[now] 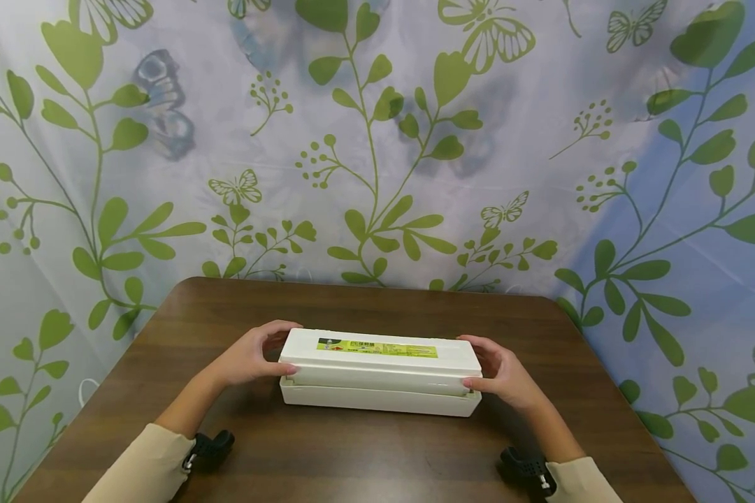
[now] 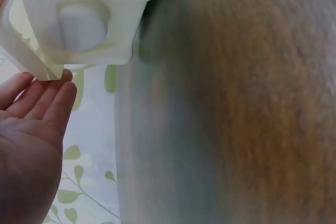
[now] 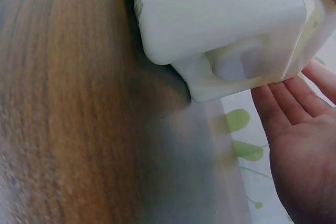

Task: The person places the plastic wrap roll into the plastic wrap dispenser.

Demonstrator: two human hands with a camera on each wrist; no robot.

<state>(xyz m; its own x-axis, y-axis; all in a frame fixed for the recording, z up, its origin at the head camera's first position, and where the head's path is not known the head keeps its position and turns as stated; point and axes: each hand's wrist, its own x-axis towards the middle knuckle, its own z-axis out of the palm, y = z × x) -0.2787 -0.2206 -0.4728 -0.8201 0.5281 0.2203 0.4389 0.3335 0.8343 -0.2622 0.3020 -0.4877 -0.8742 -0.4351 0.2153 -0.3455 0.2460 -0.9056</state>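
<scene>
In the head view, a long white cling film dispenser box with a yellow-green label [image 1: 377, 348] lies crosswise on the table. Its lid [image 1: 377, 376] sits over the base [image 1: 377, 399], with a narrow gap along the front. My left hand [image 1: 252, 358] holds the lid's left end, thumb at the front and fingers behind. At the right end, my right hand [image 1: 505, 372] grips the lid the same way. Through the end openings, both wrist views show the pale round end of a roll [image 2: 84, 27]. Wedge-shaped gaps separate lid and base in those views.
The dispenser rests on a brown wooden table [image 1: 365, 454]. Behind the table hangs a pale curtain [image 1: 277, 209] printed with green leaves and butterflies. Black wrist straps [image 1: 210, 447] stick out beside both beige sleeves [image 1: 141, 464].
</scene>
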